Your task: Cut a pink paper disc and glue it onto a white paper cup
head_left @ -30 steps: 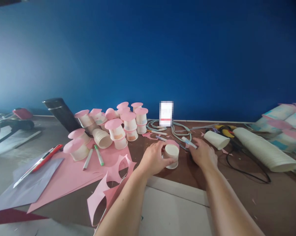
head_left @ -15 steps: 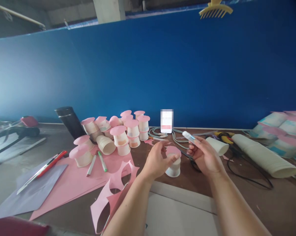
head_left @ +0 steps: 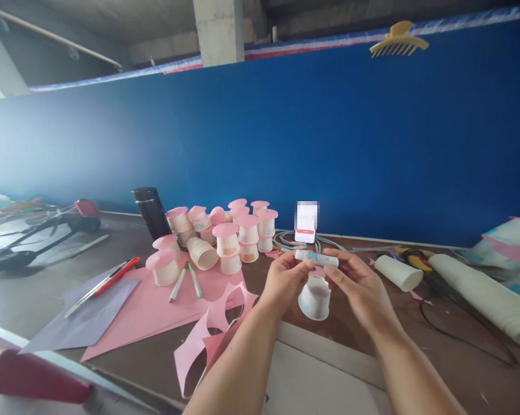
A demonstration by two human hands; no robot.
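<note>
In front of me a white tube with a blue label, which looks like a glue stick (head_left: 315, 258), lies sideways between both hands. My left hand (head_left: 285, 279) pinches its left end. My right hand (head_left: 358, 283) holds the right end with thumb and fingers. Just beneath them an upside-down paper cup (head_left: 315, 301) stands on the brown table; a pink paper disc (head_left: 318, 272) at its top is partly hidden by my hands. A white board (head_left: 320, 374) lies nearer to me, under my forearms.
Several cups with pink discs (head_left: 226, 230) stand stacked at left, by a black flask (head_left: 151, 212). Markers (head_left: 194, 280), a red cutter (head_left: 113, 278) and pink sheets (head_left: 134, 311) lie closer. Rightward are nested cups (head_left: 479, 294), a lone cup (head_left: 400, 273) and cables (head_left: 462, 334); behind stands a phone (head_left: 305, 223).
My left hand has left the disc-topped cup and taken hold of the tube's left end. My right hand has brought the tube leftward and turned it level. The camera view has shifted.
</note>
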